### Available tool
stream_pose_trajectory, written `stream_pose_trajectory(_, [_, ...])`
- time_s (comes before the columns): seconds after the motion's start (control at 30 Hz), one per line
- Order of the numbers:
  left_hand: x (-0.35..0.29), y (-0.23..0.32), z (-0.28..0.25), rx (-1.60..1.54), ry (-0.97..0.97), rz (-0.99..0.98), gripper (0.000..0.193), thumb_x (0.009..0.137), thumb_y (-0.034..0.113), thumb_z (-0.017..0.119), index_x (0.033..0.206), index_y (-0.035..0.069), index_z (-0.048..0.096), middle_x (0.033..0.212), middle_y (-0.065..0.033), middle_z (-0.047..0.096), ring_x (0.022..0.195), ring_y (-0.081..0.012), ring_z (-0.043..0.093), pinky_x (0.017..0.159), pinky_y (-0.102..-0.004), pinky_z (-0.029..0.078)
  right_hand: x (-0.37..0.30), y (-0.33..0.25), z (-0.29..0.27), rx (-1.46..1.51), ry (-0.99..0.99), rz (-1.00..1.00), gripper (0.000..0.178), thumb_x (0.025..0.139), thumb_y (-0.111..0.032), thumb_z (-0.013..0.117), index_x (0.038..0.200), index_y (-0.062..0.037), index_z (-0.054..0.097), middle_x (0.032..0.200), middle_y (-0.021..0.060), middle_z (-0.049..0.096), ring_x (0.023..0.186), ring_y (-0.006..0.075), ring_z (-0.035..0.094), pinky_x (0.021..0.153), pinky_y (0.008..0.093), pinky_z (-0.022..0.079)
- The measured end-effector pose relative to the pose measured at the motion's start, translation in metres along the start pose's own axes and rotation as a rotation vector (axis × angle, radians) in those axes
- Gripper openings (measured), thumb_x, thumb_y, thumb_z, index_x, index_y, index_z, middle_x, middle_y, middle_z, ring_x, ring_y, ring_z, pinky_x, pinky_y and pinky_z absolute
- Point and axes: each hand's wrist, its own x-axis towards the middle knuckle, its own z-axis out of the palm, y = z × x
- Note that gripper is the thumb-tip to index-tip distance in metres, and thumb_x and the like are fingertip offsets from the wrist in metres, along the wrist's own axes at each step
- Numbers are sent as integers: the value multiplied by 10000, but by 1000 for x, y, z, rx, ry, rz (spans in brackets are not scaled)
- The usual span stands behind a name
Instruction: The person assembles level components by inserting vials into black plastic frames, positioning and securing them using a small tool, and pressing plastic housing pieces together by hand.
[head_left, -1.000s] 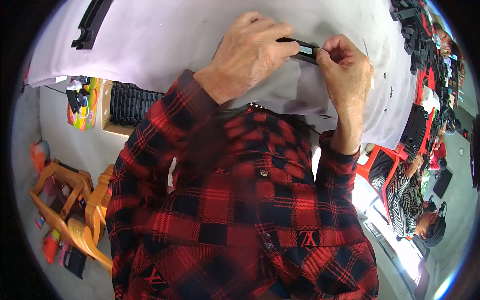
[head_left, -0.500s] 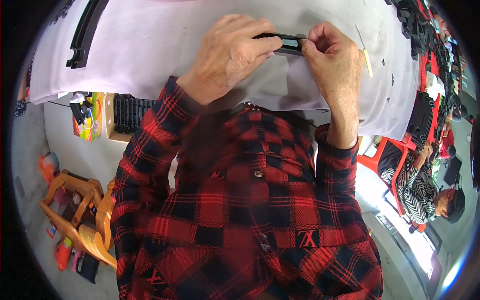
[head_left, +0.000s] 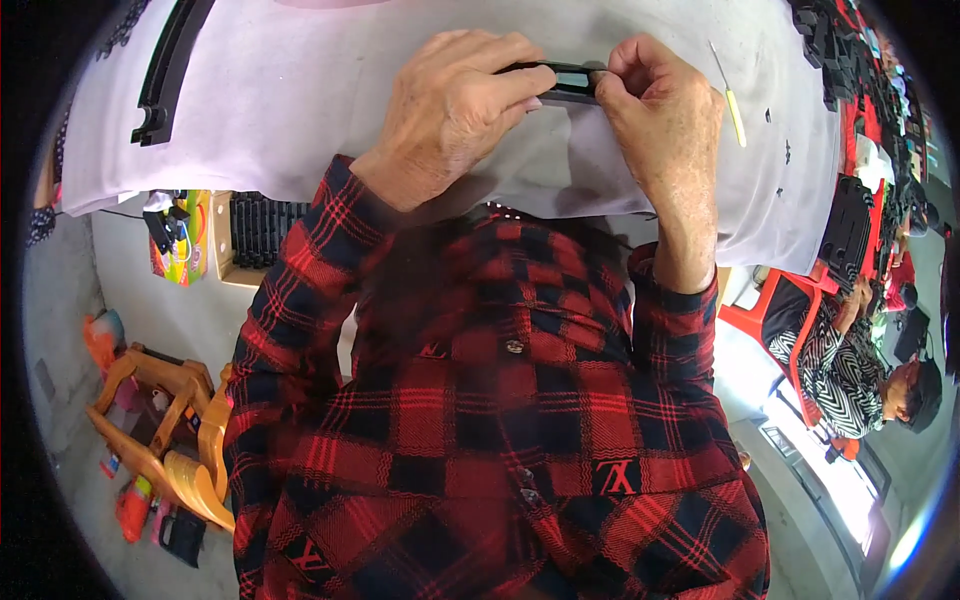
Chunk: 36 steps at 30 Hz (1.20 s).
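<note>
Between my hands, just above the pale cloth on the table [head_left: 330, 100], is a narrow black plastic part [head_left: 574, 97] with a shiny recessed face. My left hand [head_left: 455, 105] wraps round its left end, fingers curled over it. At the other end, my right hand [head_left: 665, 100] pinches the part between thumb and bent fingers. The fingers hide both ends. To the right of my right hand lies a thin pick tool [head_left: 736, 118] with a yellow handle and a metal shaft.
Small black bits [head_left: 787, 152] lie right of the tool. A long black strip [head_left: 172, 75] rests at the table's left. Black parts [head_left: 825, 50] pile at the far right. Below left are a box of black pieces [head_left: 262, 235] and a wooden chair [head_left: 165, 430]. A person [head_left: 850, 365] sits at the right.
Both hands and the black part sit slightly further left in the picture, with their grip looking the same. The whole view has shifted a little.
</note>
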Motion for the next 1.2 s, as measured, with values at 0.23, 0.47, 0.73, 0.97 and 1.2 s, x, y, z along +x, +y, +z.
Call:
stream_pose_trajectory(0.23, [7,5,0,119,72,102,293,763,95,756,1055,102,722,1041,-46,666,976,-275,635,862,-388,494,0,-3,-2,47,0,-13,93,819,-107,682,838,-34,628,619,51,603,559,123,551,588,295,472])
stream_pose_trajectory(0.47, [10,5,0,61,-39,84,291,773,111,730,1063,118,727,998,-53,643,932,-275,634,834,-396,491,-2,-6,0,-34,25,-51,96,815,-105,683,851,-32,632,612,71,592,531,137,535,572,300,471])
stream_pose_trajectory(0.73, [8,12,8,122,58,79,254,802,123,691,1053,140,723,997,-35,643,885,-271,636,817,-387,489,-9,4,-6,115,25,-12,69,859,-134,645,866,-65,643,660,141,640,605,325,639,610,411,510])
stream_pose_trajectory(0.97, [5,15,10,166,63,46,233,793,107,700,1022,147,712,996,-23,639,892,-247,642,819,-368,488,-17,14,-12,246,-20,-101,112,874,-99,658,968,-39,674,748,126,676,620,245,644,610,350,509])
stream_pose_trajectory(1.2, [6,16,11,184,67,34,237,779,100,726,1012,146,710,995,-15,638,898,-234,646,825,-366,489,-40,23,-12,246,78,-83,189,852,-59,719,1039,-50,693,956,71,695,677,174,671,621,312,528])
